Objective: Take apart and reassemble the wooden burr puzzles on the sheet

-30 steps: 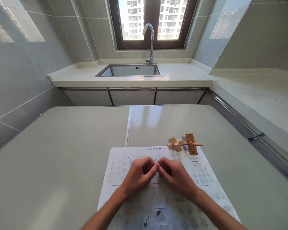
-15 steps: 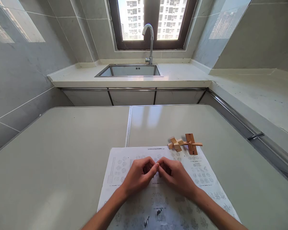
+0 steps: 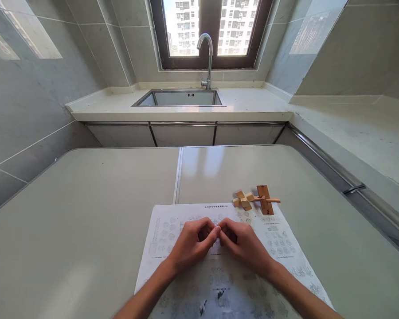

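Note:
My left hand [image 3: 194, 241] and my right hand [image 3: 242, 243] rest above a large printed sheet of paper [image 3: 159, 226], their fingertips meeting in the middle. The fingers of both are curled with thumbs pressed to the forefingers, and nothing shows in either. Just beyond the right hand, at the sheet's upper right edge, lies a pale wooden interlocking puzzle [image 3: 243, 200] shaped like a many-armed cross. Touching or very near it is a brown wooden piece, a flat plank [image 3: 264, 200] crossed by a thin stick [image 3: 275, 200].
The sheet lies on a pale tabletop [image 3: 86, 212] with a seam [image 3: 177, 175] down it. Past the table's far edge are a counter [image 3: 252, 99] with a sink [image 3: 179, 98] and a tap [image 3: 209, 57]. A ledge with a metal rail [image 3: 332, 164] runs along the right.

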A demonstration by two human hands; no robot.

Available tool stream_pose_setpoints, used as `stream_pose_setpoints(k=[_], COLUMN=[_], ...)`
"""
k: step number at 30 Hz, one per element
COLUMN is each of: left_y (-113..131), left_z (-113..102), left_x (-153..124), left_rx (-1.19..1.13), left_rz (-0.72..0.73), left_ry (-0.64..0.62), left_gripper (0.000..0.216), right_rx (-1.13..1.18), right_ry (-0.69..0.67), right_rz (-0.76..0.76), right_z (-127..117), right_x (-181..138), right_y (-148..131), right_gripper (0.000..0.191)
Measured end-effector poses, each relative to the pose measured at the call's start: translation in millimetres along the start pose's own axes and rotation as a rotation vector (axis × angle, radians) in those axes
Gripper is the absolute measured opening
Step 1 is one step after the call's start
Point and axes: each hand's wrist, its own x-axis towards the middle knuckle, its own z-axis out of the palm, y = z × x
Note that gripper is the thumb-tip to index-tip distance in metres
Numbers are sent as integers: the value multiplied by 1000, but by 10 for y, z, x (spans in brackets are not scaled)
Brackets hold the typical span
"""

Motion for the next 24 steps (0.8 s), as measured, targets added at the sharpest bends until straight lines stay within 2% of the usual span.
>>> stream_pose_setpoints(k=[24], left_y=[-35], left_z=[-4], left_x=[5], left_rx=[-13], left_rz=[15], left_ry=[10], left_gripper=[34], right_rx=[-12], right_ry=[5], right_rz=[-30], right_z=[17], right_x=[-7], right_y=[9], right_gripper=[22])
